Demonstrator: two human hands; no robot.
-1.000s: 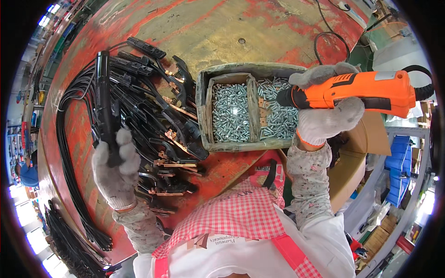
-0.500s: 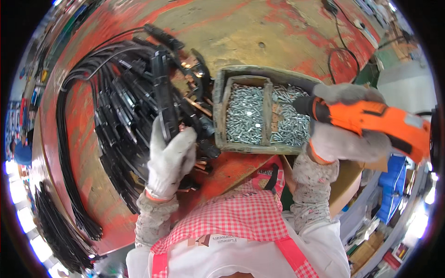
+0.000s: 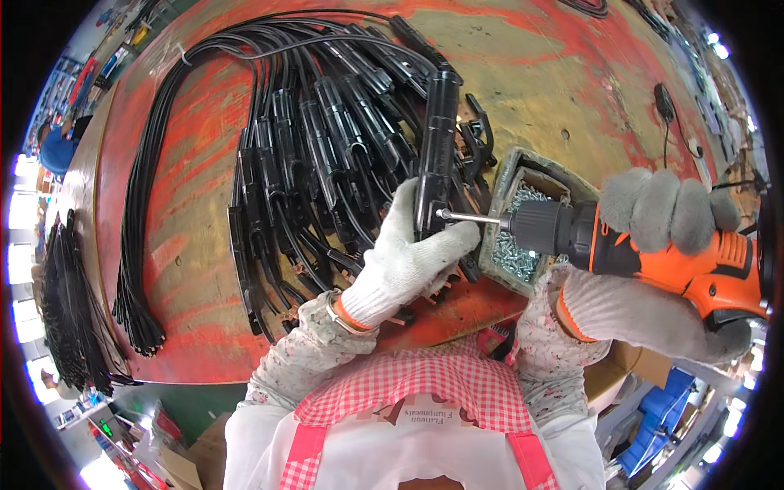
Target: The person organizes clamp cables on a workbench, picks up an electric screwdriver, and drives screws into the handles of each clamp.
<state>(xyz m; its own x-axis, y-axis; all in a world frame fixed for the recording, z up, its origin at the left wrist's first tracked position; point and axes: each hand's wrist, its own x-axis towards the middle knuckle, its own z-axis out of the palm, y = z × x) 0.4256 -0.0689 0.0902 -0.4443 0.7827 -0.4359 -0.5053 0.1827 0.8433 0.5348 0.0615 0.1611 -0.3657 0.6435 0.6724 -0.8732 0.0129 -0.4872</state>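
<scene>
My gloved left hand (image 3: 412,265) grips the lower end of a black welding electrode holder (image 3: 438,139), which stands up from the fingers with a cable at its far end. In my gloved right hand (image 3: 665,212) is an orange and black cordless screwdriver (image 3: 637,245). Its thin bit points left and meets the side of the holder near my left thumb, with a small shiny screw head at the tip. Under the tool, a worn tray (image 3: 502,175) of small silver screws (image 3: 516,253) is partly hidden.
Many similar black holders (image 3: 327,147) lie left of my hand, their cables (image 3: 151,204) bundled along the table's left side. A second cable bundle (image 3: 65,302) hangs past that edge. The table (image 3: 523,49) has worn red paint. A blue bin (image 3: 660,416) stands lower right.
The screwdriver has swung from over the screw tray to the holder. My left hand has lifted the holder off the pile and turned it toward the bit. The view has shifted too.
</scene>
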